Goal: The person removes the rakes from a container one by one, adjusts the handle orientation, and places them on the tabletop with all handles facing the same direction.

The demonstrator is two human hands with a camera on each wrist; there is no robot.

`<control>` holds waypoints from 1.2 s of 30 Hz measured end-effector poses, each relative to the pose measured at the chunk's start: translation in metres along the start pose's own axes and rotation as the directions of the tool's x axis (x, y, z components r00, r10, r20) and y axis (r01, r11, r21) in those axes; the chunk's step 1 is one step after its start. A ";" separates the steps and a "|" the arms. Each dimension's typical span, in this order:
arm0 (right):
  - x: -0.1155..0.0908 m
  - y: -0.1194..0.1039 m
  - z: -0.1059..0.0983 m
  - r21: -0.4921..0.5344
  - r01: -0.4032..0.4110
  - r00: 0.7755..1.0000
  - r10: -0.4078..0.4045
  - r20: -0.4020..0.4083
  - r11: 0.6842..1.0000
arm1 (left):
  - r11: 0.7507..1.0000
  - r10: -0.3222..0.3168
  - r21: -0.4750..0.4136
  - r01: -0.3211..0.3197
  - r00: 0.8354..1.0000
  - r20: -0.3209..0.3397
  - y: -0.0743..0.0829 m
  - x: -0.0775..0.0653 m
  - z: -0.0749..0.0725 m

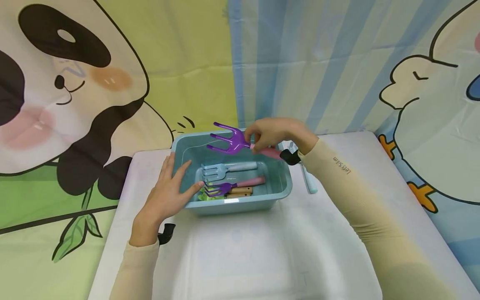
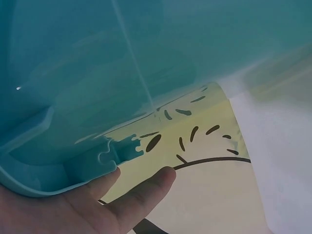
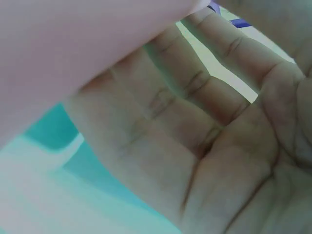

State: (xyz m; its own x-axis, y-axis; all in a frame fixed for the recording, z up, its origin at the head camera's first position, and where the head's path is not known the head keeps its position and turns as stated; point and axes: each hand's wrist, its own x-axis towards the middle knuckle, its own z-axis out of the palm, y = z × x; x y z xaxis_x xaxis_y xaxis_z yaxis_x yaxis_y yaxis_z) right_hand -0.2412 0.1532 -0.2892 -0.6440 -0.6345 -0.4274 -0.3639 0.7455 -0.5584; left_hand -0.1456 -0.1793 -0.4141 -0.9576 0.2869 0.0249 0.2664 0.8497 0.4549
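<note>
My right hand [image 1: 271, 131] pinches the pink handle [image 1: 271, 152] of a purple garden hand fork [image 1: 234, 141], raised over the back of a blue plastic tub. The fork's tines point left; in the right wrist view its handle [image 3: 73, 44] crosses close up. At the front-left corner of the tub [image 1: 240, 205], my left hand [image 1: 165, 196] lies against the rim with fingers spread. Inside the tub are a light blue hand fork [image 1: 215, 171], a smaller purple hand fork [image 1: 219, 189] with a pink handle, wooden handles [image 1: 240, 190] and green pieces [image 1: 204, 196].
A tool with a light blue handle [image 1: 309, 181] lies on the white table [image 1: 240, 254] right of the tub, partly hidden by the right wrist. Cartoon-printed fabric [image 1: 187, 50] hangs behind and at the sides.
</note>
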 end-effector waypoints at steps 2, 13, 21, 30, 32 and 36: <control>-0.009 0.006 -0.004 -0.002 -0.001 1.000 0.001 -0.026 1.000 | 1.000 0.001 -0.001 -0.001 1.000 -0.003 0.000 0.000 -0.001; -0.056 0.063 -0.007 0.168 -0.088 0.980 0.116 -0.162 0.982 | 1.000 -0.023 0.007 0.023 1.000 0.008 -0.001 -0.001 -0.001; -0.077 0.116 0.011 0.330 -0.129 0.953 0.209 -0.220 0.935 | 1.000 -0.023 -0.014 0.023 1.000 0.007 -0.001 -0.001 -0.001; -0.088 0.190 0.046 0.523 -0.230 0.899 0.385 -0.209 0.820 | 0.999 -0.036 -0.019 0.036 0.999 0.016 0.002 -0.001 -0.003; -0.087 0.206 0.054 0.565 -0.256 0.884 0.427 -0.192 0.784 | 0.999 -0.037 -0.018 0.037 0.999 0.017 0.001 -0.001 -0.002; -0.085 0.232 0.068 0.634 -0.307 0.851 0.503 -0.151 0.710 | 0.999 -0.031 -0.015 0.031 0.999 0.014 0.000 -0.001 -0.001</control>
State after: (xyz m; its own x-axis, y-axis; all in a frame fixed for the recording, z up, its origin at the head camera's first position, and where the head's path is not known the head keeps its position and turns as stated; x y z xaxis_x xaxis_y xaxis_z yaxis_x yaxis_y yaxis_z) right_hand -0.2256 0.3665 -0.4308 -0.8325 -0.1343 -0.5375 0.3662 0.5945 -0.7158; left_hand -0.1452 -0.1804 -0.4133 -0.9636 0.2672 -0.0019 0.2351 0.8514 0.4689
